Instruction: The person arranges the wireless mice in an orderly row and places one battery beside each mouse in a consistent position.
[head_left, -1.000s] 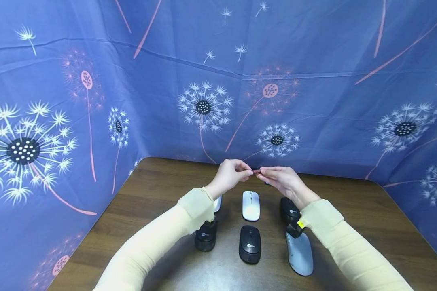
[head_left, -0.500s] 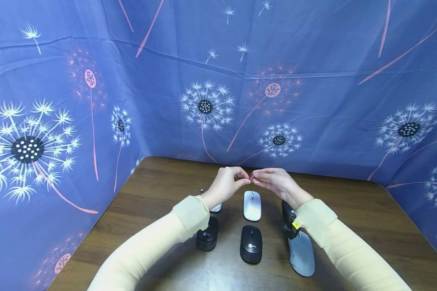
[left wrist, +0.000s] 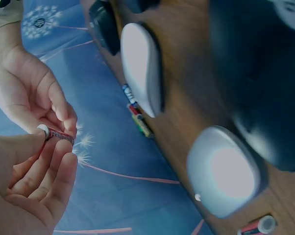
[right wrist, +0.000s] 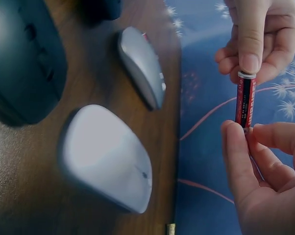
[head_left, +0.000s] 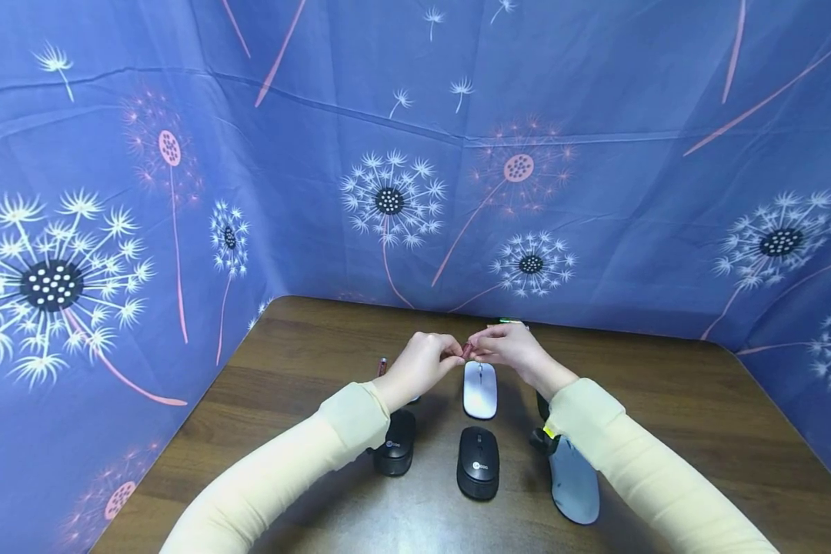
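Observation:
Between my two hands a slim red and black battery (right wrist: 245, 100) is held by its ends, above the far part of the table. My left hand (head_left: 422, 363) pinches one end with thumb and fingers. At the other end, the fingertips of my right hand (head_left: 515, 352) grip it. In the left wrist view the battery (left wrist: 60, 135) shows a pale end by the left thumb. Just below the hands in the head view lies a white mouse (head_left: 480, 390). Another red battery (head_left: 382, 366) is on the table beside my left wrist.
Nearer stand a black mouse (head_left: 478, 464), a second black mouse (head_left: 396, 445) on the left and a grey mouse (head_left: 574, 482) on the right. My arms partly hide other mice. Several batteries (left wrist: 138, 120) lie by the back edge, before a blue curtain (head_left: 305, 192).
Both hands have come slightly nearer and to the left with the battery, which has turned from nearly level to tilted. Batteries at the back edge and one at the left have come into view.

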`<move>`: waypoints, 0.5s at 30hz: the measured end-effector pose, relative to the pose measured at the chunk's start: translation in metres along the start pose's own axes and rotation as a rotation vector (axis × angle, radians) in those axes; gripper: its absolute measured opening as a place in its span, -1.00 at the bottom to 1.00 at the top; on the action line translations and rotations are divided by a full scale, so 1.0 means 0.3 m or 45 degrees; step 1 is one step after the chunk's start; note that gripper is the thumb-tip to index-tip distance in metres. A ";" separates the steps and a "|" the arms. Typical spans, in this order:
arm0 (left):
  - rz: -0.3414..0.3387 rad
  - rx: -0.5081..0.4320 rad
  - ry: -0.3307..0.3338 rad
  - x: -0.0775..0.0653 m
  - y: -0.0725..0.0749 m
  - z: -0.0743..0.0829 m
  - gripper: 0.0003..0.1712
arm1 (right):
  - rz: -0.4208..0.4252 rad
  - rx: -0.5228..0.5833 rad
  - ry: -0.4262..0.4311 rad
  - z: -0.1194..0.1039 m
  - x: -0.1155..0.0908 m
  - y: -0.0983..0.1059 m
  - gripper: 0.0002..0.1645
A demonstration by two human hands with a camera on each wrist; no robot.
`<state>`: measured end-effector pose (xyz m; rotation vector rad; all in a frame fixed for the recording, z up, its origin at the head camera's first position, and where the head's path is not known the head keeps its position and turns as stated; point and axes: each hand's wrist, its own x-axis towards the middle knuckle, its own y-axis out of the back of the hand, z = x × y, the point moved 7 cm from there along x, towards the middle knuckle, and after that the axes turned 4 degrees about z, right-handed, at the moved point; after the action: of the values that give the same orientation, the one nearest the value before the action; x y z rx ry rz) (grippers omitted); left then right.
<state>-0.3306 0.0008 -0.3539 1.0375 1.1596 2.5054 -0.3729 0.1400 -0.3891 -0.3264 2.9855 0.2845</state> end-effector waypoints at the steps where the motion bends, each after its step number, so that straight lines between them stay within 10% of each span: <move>1: -0.013 0.014 -0.003 -0.005 -0.004 -0.004 -0.94 | 0.001 -0.032 0.010 0.005 0.004 -0.004 -0.64; 15: -0.206 0.046 0.027 -0.038 -0.065 -0.060 -0.96 | -0.013 -0.249 0.053 0.071 0.044 -0.066 -0.76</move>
<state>-0.3364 -0.0016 -0.3820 0.8895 1.2455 2.3844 -0.3791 0.1225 -0.4151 -0.3716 3.0006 0.5779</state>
